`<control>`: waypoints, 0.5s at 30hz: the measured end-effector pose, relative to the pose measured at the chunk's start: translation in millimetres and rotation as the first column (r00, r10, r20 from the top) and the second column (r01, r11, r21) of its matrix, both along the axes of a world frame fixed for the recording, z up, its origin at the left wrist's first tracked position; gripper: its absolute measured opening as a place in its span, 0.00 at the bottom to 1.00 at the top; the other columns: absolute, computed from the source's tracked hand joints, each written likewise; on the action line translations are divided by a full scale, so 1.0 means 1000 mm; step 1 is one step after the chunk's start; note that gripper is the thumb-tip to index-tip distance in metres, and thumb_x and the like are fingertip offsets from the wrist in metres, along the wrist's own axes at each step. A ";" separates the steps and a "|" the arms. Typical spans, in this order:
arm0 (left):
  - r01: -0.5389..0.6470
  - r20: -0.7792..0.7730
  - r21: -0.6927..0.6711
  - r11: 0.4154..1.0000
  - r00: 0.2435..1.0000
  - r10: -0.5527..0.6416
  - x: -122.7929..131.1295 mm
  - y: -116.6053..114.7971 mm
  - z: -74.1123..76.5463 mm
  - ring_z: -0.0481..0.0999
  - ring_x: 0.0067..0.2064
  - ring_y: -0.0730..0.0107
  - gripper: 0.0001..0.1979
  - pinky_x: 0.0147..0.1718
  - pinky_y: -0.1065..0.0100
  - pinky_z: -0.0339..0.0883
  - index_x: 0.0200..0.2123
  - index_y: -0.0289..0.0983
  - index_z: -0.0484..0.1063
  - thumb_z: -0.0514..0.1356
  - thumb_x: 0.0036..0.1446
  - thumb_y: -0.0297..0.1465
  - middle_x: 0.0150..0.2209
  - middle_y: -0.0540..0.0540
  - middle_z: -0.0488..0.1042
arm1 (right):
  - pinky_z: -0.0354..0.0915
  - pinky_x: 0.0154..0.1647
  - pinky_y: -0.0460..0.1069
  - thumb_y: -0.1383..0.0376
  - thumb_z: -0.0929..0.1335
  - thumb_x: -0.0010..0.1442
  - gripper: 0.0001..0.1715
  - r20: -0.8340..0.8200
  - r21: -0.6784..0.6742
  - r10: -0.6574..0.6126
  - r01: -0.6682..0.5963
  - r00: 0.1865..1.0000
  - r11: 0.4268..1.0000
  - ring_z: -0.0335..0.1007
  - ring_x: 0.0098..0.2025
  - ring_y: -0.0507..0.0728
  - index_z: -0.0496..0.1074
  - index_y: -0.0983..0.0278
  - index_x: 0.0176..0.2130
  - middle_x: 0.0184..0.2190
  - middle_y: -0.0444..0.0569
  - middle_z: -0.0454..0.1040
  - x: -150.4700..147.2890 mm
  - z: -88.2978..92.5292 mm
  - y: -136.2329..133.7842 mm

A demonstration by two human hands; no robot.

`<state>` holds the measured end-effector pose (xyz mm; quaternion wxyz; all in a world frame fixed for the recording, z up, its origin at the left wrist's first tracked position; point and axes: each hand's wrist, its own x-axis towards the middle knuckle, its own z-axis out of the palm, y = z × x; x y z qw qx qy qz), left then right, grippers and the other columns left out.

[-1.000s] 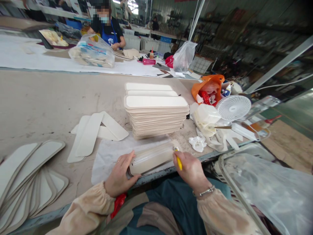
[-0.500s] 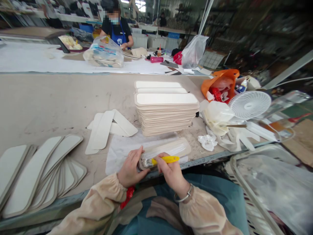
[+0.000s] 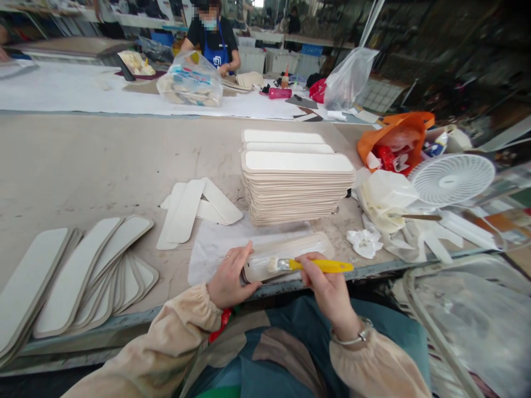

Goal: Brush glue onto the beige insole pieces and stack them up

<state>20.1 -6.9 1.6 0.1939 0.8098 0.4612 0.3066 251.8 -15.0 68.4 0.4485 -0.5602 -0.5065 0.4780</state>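
A long beige rounded strip lies on a white sheet at the near table edge. My left hand rests on the strip's left end, fingers curled over it. My right hand is closed around a yellow-handled brush, whose bristles touch the strip near its left-middle. Just behind stands a tall stack of the same beige strips.
Glued strips are fanned out at the left; a few loose white strips lie mid-table. At the right are a white fan, an orange bag and crumpled plastic. A person in a blue apron works at the far table.
The brush moved from the strip's right end to its left end, then slid rightward toward the middle. The head camera shifted left, so the scene slid right. My left hand kept hold of the strip's left end.
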 end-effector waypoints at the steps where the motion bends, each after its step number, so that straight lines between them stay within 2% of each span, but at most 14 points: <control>1: -0.001 0.000 0.000 1.000 1.000 0.001 0.000 0.000 0.000 0.67 0.54 0.49 0.49 0.53 0.49 0.63 0.68 0.36 0.38 0.64 0.50 0.39 0.53 0.34 0.67 | 0.59 0.26 0.47 0.52 0.65 0.61 0.16 -0.034 -0.017 0.070 -0.070 0.997 0.997 0.59 0.20 0.50 0.68 0.63 0.34 0.16 0.38 0.63 -0.012 -0.004 -0.002; 4: -0.003 0.008 0.017 1.000 1.000 0.003 0.000 0.000 -0.001 0.67 0.53 0.50 0.49 0.53 0.50 0.63 0.68 0.35 0.39 0.64 0.50 0.38 0.53 0.34 0.67 | 0.60 0.28 0.47 0.53 0.64 0.62 0.16 -0.009 -0.039 0.191 -0.191 0.981 0.981 0.61 0.21 0.51 0.68 0.62 0.33 0.16 0.38 0.63 -0.028 -0.018 -0.001; 7: 0.000 0.010 0.019 1.000 1.000 0.000 0.000 0.000 -0.002 0.66 0.54 0.50 0.49 0.53 0.50 0.63 0.68 0.35 0.40 0.64 0.49 0.36 0.53 0.34 0.67 | 0.59 0.27 0.47 0.53 0.65 0.62 0.15 0.086 -0.022 0.103 -0.102 0.991 0.995 0.60 0.21 0.51 0.68 0.62 0.31 0.16 0.38 0.62 -0.010 -0.024 0.007; 9: 0.007 0.009 0.011 1.000 1.000 -0.007 0.000 0.000 -0.002 0.66 0.54 0.50 0.49 0.54 0.50 0.62 0.68 0.35 0.40 0.64 0.49 0.36 0.54 0.34 0.66 | 0.58 0.25 0.47 0.54 0.66 0.60 0.15 0.129 0.000 0.017 -0.017 0.991 1.000 0.59 0.20 0.51 0.68 0.62 0.30 0.16 0.38 0.62 0.005 -0.019 0.011; 11: 0.011 0.007 0.001 1.000 1.000 -0.011 0.000 0.000 -0.001 0.65 0.54 0.50 0.49 0.54 0.49 0.62 0.68 0.36 0.39 0.63 0.49 0.36 0.54 0.34 0.66 | 0.58 0.25 0.47 0.54 0.66 0.60 0.15 0.115 0.001 -0.011 0.011 0.993 1.000 0.59 0.20 0.51 0.68 0.62 0.30 0.15 0.38 0.62 0.009 -0.012 0.011; 13: 0.008 0.008 -0.009 1.000 1.000 -0.008 -0.001 0.000 0.000 0.66 0.54 0.50 0.49 0.53 0.49 0.62 0.68 0.36 0.38 0.63 0.50 0.37 0.54 0.34 0.66 | 0.58 0.25 0.47 0.54 0.65 0.61 0.15 0.048 -0.013 0.035 -0.034 0.998 0.999 0.59 0.19 0.51 0.68 0.62 0.32 0.15 0.38 0.62 0.001 -0.008 0.008; 15: -0.004 0.013 -0.016 1.000 1.000 0.004 -0.001 0.000 0.000 0.66 0.54 0.50 0.49 0.53 0.50 0.63 0.68 0.35 0.39 0.63 0.50 0.38 0.53 0.34 0.66 | 0.59 0.26 0.47 0.53 0.65 0.62 0.15 0.005 -0.034 0.137 -0.137 0.991 0.990 0.60 0.19 0.50 0.68 0.62 0.33 0.15 0.37 0.62 -0.014 -0.009 0.006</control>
